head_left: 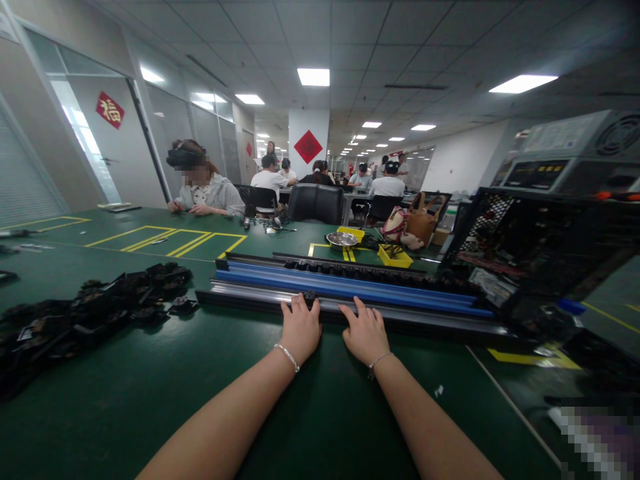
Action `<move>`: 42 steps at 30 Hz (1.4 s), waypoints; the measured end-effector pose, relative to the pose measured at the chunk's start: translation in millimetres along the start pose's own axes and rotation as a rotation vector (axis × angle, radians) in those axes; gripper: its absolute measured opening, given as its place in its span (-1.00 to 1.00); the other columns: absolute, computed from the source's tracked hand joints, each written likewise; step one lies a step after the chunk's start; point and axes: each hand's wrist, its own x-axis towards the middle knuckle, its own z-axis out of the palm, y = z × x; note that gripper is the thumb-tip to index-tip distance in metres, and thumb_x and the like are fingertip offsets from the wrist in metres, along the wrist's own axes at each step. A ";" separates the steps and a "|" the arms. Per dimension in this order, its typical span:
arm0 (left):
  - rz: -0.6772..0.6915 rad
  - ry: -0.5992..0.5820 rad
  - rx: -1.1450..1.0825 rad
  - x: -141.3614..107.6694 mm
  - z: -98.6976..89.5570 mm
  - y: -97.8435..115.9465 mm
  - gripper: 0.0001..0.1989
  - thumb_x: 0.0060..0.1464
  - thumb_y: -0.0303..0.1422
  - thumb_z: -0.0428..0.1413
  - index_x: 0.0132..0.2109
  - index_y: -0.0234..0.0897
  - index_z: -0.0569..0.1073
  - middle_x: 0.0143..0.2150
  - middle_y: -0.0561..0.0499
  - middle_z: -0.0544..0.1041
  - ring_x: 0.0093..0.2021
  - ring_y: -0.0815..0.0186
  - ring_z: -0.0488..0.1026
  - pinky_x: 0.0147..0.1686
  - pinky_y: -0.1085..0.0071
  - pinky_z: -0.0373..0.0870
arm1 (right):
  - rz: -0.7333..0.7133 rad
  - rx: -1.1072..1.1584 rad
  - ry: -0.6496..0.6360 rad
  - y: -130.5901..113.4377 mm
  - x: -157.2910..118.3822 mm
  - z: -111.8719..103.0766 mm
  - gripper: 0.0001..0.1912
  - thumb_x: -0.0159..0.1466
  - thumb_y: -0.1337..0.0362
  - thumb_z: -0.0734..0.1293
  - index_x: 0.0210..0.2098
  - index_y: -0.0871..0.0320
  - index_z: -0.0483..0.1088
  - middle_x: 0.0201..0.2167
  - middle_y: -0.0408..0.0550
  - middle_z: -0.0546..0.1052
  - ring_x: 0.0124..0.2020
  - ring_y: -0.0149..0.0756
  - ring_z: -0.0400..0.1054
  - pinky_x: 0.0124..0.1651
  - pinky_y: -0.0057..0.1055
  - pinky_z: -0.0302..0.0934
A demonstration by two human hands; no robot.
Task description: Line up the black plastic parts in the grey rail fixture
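Note:
A long black rail with a shiny silvery channel (pixel 420 317) lies across the green table, with a blue channel (pixel 400 292) behind it. My left hand (pixel 302 327) rests at the front rail near its middle, its fingers spread and its fingertips beside a small black part (pixel 310 295) in the channel. To the right, my right hand (pixel 367 330) lies on the same rail with its fingers apart. Neither hand is closed round anything. Behind the blue channel runs a row of small black parts (pixel 350 270).
Many black parts (pixel 100 313) are heaped on the left. An open black computer case (pixel 540 247) stands at the right end of the rails. Behind them are a metal bowl (pixel 342 239) and a yellow tray (pixel 395 257). A person (pixel 210 190) sits across the table.

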 end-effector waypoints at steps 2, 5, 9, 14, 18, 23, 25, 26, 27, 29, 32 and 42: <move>0.000 -0.006 0.009 0.2 -0.5 0.1 -0.42 0.07 -0.19 0.00 0.23 -0.24 0.19 0.25 -0.35 0.18 0.24 -0.13 0.06 0.13 -0.15 -0.08 | -0.001 0.004 0.010 0.2 -0.1 0.8 -0.45 0.14 0.31 0.19 0.14 -0.08 0.22 0.26 0.06 0.11 0.06 -0.13 0.18 0.14 -0.18 -0.19; 0.002 -0.009 0.025 0.3 -1.2 0.1 -0.41 0.06 -0.18 0.02 0.23 -0.25 0.19 0.25 -0.37 0.18 0.24 -0.14 0.07 0.12 -0.15 -0.07 | -0.004 0.008 0.019 0.7 -0.1 1.7 -0.45 0.13 0.32 0.19 0.13 -0.08 0.22 0.26 0.06 0.11 0.06 -0.13 0.18 0.14 -0.18 -0.19; 0.000 -0.019 0.035 0.1 -3.4 -1.9 -0.38 0.05 -0.18 0.04 0.24 -0.29 0.19 0.24 -0.42 0.17 0.23 -0.16 0.08 0.11 -0.17 -0.06 | -0.007 0.013 0.025 1.3 0.1 2.4 -0.45 0.13 0.32 0.19 0.12 -0.09 0.24 0.25 0.06 0.12 0.06 -0.13 0.19 0.14 -0.18 -0.17; -0.010 -0.054 0.047 0.4 -7.0 -5.3 -0.36 0.05 -0.16 0.04 0.25 -0.27 0.17 0.25 -0.42 0.14 0.24 -0.18 0.05 0.10 -0.18 -0.06 | -0.007 0.013 0.030 1.5 0.7 2.9 -0.45 0.13 0.32 0.20 0.12 -0.08 0.24 0.25 0.06 0.12 0.04 -0.14 0.19 0.15 -0.18 -0.17; -0.033 -0.111 0.043 1.4 -10.4 -7.4 -0.33 0.04 -0.14 0.05 0.26 -0.25 0.15 0.28 -0.41 0.10 0.26 -0.17 0.02 0.11 -0.19 -0.07 | -0.009 0.016 0.022 1.7 0.9 2.5 -0.46 0.13 0.32 0.19 0.12 -0.08 0.24 0.25 0.07 0.12 0.05 -0.13 0.19 0.14 -0.18 -0.17; -0.048 -0.159 0.055 2.4 -14.6 -11.2 -0.30 0.03 -0.11 0.06 0.28 -0.26 0.12 0.29 -0.42 0.08 0.27 -0.17 0.00 0.11 -0.19 -0.07 | -0.014 0.026 0.021 2.5 0.3 1.5 -0.45 0.13 0.32 0.20 0.13 -0.07 0.24 0.25 0.06 0.12 0.05 -0.13 0.19 0.15 -0.17 -0.17; -0.053 -0.174 0.060 2.8 -16.0 -12.9 -0.29 0.03 -0.10 0.05 0.28 -0.26 0.11 0.29 -0.41 0.07 0.27 -0.17 -0.02 0.11 -0.19 -0.08 | -0.011 0.027 0.014 2.3 0.3 1.1 -0.45 0.13 0.32 0.19 0.13 -0.07 0.24 0.26 0.05 0.12 0.05 -0.13 0.18 0.15 -0.17 -0.18; -0.057 -0.182 0.062 3.0 -16.7 -13.8 -0.28 0.03 -0.09 0.05 0.28 -0.26 0.11 0.29 -0.41 0.06 0.28 -0.17 -0.02 0.11 -0.19 -0.08 | -0.008 0.027 0.011 2.2 0.4 0.9 -0.45 0.13 0.33 0.19 0.13 -0.07 0.24 0.26 0.05 0.12 0.05 -0.13 0.18 0.15 -0.17 -0.18; -0.062 -0.192 0.065 3.2 -17.4 -14.6 -0.28 0.03 -0.09 0.05 0.28 -0.26 0.10 0.30 -0.41 0.05 0.28 -0.17 -0.03 0.11 -0.18 -0.08 | -0.006 0.028 0.009 2.0 0.5 0.8 -0.45 0.13 0.33 0.19 0.13 -0.08 0.23 0.26 0.05 0.11 0.05 -0.13 0.18 0.15 -0.17 -0.18; -0.073 -0.217 0.073 3.7 -18.8 -16.2 -0.28 0.03 -0.08 0.04 0.29 -0.25 0.09 0.30 -0.40 0.03 0.28 -0.16 -0.04 0.12 -0.17 -0.07 | -0.003 0.029 0.007 1.9 0.7 0.8 -0.45 0.13 0.33 0.19 0.13 -0.08 0.24 0.26 0.05 0.11 0.06 -0.13 0.18 0.15 -0.17 -0.18; -0.084 -0.245 0.082 4.2 -20.6 -18.0 -0.27 0.04 -0.07 0.03 0.30 -0.26 0.07 0.31 -0.41 0.01 0.29 -0.15 -0.04 0.12 -0.15 -0.06 | -0.009 0.032 0.015 2.4 0.8 1.9 -0.45 0.13 0.33 0.19 0.13 -0.08 0.23 0.25 0.06 0.12 0.05 -0.14 0.19 0.15 -0.17 -0.18; -0.120 -0.299 0.072 5.9 -23.4 -23.9 -0.24 0.03 -0.05 0.02 0.31 -0.24 0.04 0.32 -0.40 -0.04 0.30 -0.16 -0.09 0.13 -0.14 -0.06 | -0.016 0.038 0.038 3.5 1.0 5.1 -0.45 0.12 0.34 0.19 0.12 -0.08 0.24 0.25 0.10 0.13 0.06 -0.15 0.19 0.14 -0.17 -0.16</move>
